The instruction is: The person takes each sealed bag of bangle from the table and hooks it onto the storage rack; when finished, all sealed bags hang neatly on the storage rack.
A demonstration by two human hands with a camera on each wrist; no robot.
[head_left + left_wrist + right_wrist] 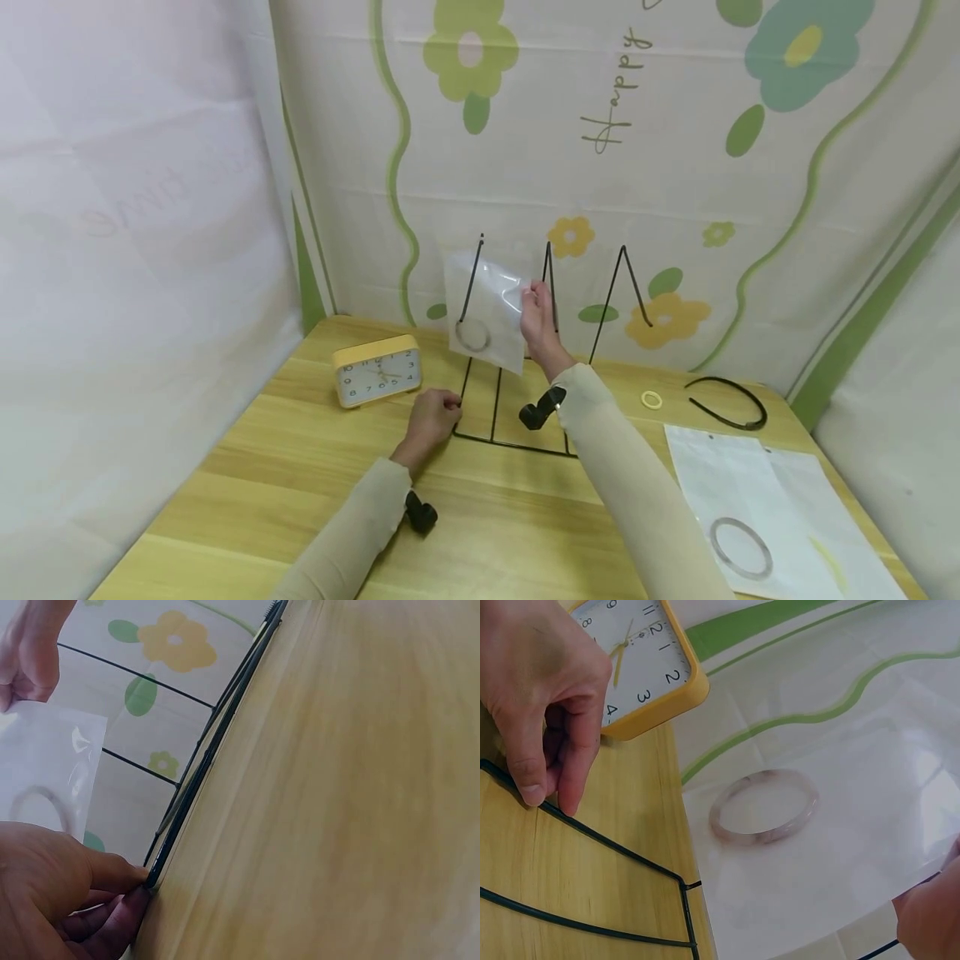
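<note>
My right hand (542,327) grips the edge of a clear-and-white plastic bag (480,287), raised above the table at the left of a black wire rack (517,446). Inside the bag lies a pale, mottled bangle (804,819), low in the pouch. The rack's left prong (471,279) crosses the bag in the head view; whether it passes through the bag I cannot tell. Down at the rack's front left corner, my left hand (431,421) pinches the dark wire between thumb and fingers. The right fingertips are mostly out of sight in the right wrist view.
A yellow alarm clock (377,371) stands left of the rack. To the right lie a small yellow ring (652,394), a black headband (762,414) and white bags (727,467), one with another bangle (715,542). A floral curtain (510,167) hangs behind the table.
</note>
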